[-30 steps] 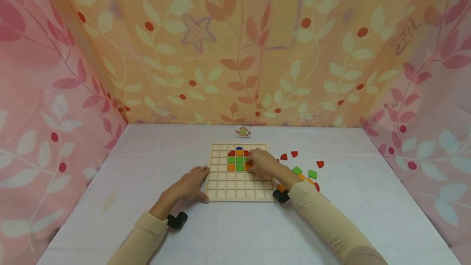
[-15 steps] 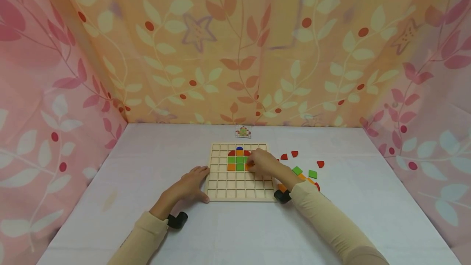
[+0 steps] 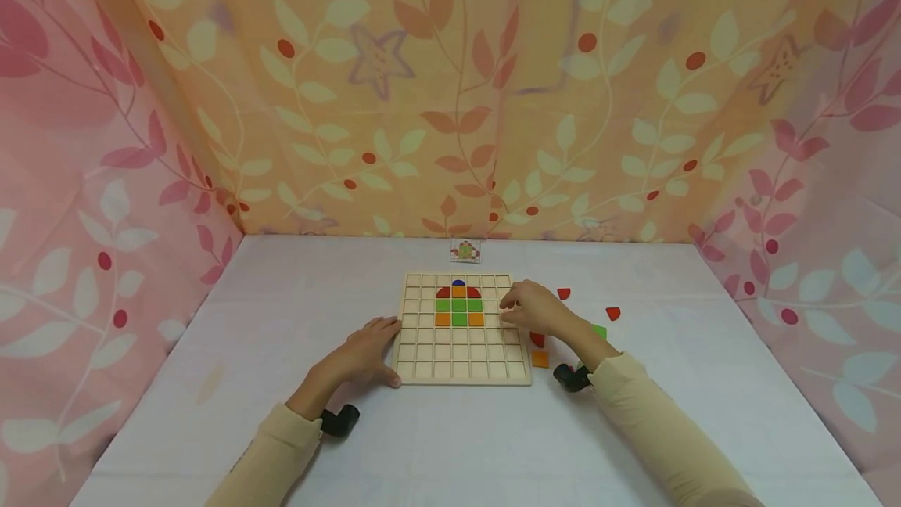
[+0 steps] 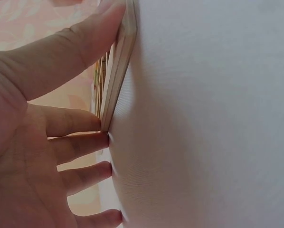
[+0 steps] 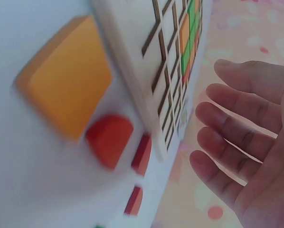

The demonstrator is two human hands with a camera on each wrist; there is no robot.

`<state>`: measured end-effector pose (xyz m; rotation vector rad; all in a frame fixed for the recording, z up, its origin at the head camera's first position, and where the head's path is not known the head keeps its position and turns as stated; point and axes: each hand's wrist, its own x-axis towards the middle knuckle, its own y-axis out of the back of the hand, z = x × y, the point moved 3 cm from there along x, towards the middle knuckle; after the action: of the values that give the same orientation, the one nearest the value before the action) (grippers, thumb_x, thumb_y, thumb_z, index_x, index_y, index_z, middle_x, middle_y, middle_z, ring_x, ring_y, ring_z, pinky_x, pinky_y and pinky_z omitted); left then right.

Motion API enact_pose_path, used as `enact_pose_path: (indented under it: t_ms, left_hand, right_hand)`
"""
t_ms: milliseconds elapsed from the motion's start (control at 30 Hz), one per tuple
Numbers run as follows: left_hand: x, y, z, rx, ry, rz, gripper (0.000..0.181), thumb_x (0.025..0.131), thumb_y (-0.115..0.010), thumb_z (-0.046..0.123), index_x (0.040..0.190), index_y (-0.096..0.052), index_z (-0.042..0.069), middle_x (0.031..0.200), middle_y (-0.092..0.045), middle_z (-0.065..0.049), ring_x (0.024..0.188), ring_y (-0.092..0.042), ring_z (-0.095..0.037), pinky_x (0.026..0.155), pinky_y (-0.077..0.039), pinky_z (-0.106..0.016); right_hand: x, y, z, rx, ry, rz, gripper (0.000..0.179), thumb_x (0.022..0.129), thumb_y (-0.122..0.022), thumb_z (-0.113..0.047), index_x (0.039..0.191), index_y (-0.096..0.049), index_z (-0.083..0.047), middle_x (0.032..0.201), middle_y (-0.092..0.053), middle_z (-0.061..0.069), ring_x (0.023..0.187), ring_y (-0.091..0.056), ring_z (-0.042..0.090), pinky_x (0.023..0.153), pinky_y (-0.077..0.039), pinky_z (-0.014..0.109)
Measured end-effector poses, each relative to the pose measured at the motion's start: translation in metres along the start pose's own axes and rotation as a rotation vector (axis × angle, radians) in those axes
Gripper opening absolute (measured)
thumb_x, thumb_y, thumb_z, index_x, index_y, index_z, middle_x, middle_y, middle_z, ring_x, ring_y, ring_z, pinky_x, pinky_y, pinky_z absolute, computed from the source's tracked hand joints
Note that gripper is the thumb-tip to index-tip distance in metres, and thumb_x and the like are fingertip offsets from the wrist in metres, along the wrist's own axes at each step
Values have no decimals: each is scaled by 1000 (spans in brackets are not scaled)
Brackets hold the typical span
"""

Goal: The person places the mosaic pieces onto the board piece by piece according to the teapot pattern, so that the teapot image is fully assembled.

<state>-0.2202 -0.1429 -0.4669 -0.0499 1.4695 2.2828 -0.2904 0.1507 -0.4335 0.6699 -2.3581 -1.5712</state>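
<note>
A wooden grid board (image 3: 450, 370) lies on the table. In its upper middle cells sit a blue half-round piece (image 3: 459, 283), red quarter-rounds (image 3: 473, 293), green squares (image 3: 459, 305) and orange squares (image 3: 476, 320). My left hand (image 3: 364, 350) rests at the board's left edge, its fingers spread; the left wrist view shows the thumb on the frame and fingertips touching the cloth. Over the board's right edge hovers my right hand (image 3: 535, 308); the right wrist view shows its fingers (image 5: 227, 118) loosely bent and holding nothing.
Right of the board lie a loose orange square (image 3: 540, 359), several red quarter-rounds (image 3: 613, 313) and a green square (image 3: 600, 331), partly hidden by my right arm. A small pattern card (image 3: 465, 251) lies behind the board. Patterned cloth walls (image 3: 450, 178) surround the table.
My right hand has moved off the coloured pieces rightward to the board's right edge, uncovering the right-hand green and orange squares. The left hand stays where it was.
</note>
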Motion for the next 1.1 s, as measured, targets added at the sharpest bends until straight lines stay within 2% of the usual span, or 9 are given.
enact_pose_path:
  t_ms: [233, 433, 700, 1100]
  left_hand:
    - [2, 1, 0, 17, -3, -8, 100, 70, -87, 29, 150, -34, 0, 157, -32, -19, 148, -23, -40, 115, -25, -61]
    - [3, 0, -1, 26, 0, -6, 100, 70, -87, 29, 149, -34, 0, 157, -32, -19, 147, -23, -40, 115, -25, -61]
    - [4, -1, -1, 27, 3, -13, 100, 70, -87, 29, 150, -33, 0, 157, -31, -18, 148, -22, -39, 115, -24, -62]
    - [0, 1, 0, 16, -34, -24, 100, 71, -87, 28, 149, -32, -3, 157, -30, -20, 147, -22, -41, 114, -24, -64]
  right_hand:
    - [-16, 17, 13, 19, 8, 55, 19, 87, -71, -18, 100, -76, -4, 94, -69, 6, 88, -60, 23, 79, -50, 37]
    - [-27, 25, 23, 30, -31, 66, 21, 89, -70, -19, 102, -75, -4, 96, -69, 6, 91, -60, 24, 83, -51, 40]
    - [-42, 29, 35, 32, -95, 85, 24, 89, -70, -21, 105, -74, -4, 98, -69, 6, 93, -59, 25, 86, -51, 44]
    - [-61, 28, 50, 15, -166, 96, 25, 88, -72, -21, 105, -74, -3, 93, -67, 7, 92, -57, 26, 84, -53, 44]
